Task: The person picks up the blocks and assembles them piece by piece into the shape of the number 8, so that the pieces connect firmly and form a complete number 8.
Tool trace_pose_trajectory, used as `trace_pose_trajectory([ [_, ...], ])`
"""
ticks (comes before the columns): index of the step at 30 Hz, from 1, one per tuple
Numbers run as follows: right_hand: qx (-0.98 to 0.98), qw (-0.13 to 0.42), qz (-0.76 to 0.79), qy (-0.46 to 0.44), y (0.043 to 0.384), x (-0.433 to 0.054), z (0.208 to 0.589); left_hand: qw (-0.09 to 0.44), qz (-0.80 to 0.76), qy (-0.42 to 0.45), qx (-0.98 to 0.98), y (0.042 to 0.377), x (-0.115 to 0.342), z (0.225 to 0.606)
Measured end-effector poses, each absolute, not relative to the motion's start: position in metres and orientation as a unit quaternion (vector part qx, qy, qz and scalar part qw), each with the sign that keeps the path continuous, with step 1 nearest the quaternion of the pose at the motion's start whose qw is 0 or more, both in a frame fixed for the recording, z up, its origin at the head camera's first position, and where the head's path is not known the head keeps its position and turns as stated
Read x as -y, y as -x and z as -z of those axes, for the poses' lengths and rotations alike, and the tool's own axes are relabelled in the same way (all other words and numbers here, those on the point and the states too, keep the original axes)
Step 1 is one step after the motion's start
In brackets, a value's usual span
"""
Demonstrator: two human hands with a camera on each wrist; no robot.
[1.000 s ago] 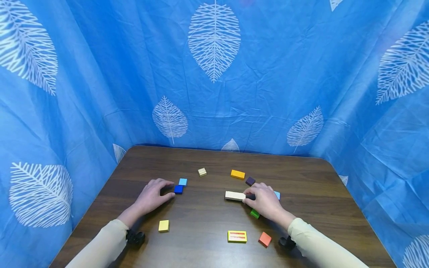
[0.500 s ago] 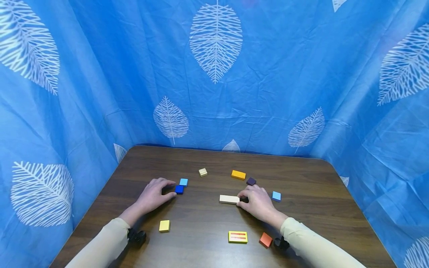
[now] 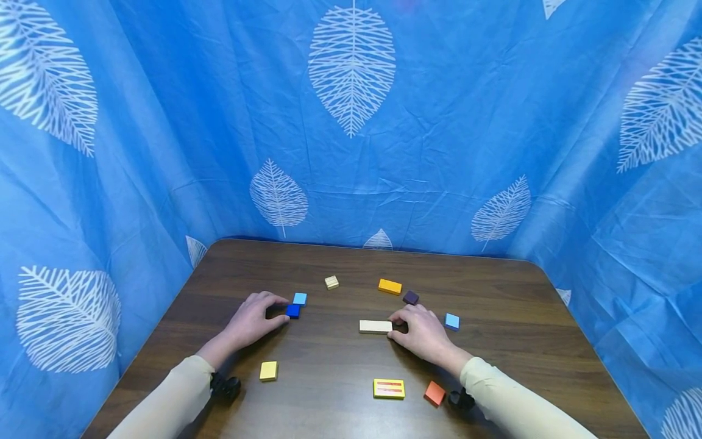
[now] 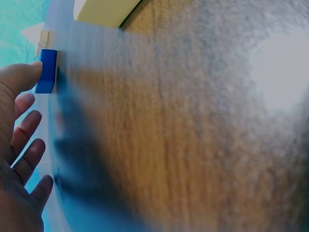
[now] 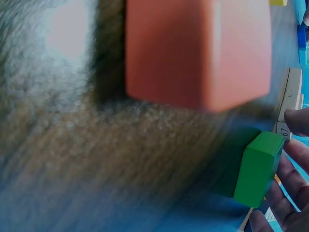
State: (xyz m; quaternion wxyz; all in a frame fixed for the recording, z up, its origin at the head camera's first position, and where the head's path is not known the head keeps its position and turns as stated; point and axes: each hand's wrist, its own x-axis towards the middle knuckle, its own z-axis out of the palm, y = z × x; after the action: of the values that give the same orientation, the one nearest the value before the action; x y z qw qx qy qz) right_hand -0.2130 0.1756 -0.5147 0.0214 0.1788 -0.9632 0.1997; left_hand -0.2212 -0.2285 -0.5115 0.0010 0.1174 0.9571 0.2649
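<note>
Block [image 3: 375, 327], oblong, cream, in right grip [image 3: 425, 332] on woodgrain tabletop [image 3: 323, 402]

Blue cloth [image 3: 439, 110] with white leaf prints [image 3: 352, 70] hangs behind the brown table [image 3: 323, 396].

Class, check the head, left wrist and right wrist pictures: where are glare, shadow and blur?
Head: mostly sharp, soft sheen on the table near the bottom edge. Left wrist: white glare at right, dark shadow beside the left hand, wood grain blurred. Right wrist: glare at upper left, large red block soft-edged, green block crisper.
</note>
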Motion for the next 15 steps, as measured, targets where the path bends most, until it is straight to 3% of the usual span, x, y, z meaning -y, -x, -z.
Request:
trace_pose_trajectory([
  [15,0.961,0.02,-0.214,-0.172,0.212,-0.1748,0.5137,0.001,-0.267,-0.122,-0.956,0.2223,0.2311,0.5151],
])
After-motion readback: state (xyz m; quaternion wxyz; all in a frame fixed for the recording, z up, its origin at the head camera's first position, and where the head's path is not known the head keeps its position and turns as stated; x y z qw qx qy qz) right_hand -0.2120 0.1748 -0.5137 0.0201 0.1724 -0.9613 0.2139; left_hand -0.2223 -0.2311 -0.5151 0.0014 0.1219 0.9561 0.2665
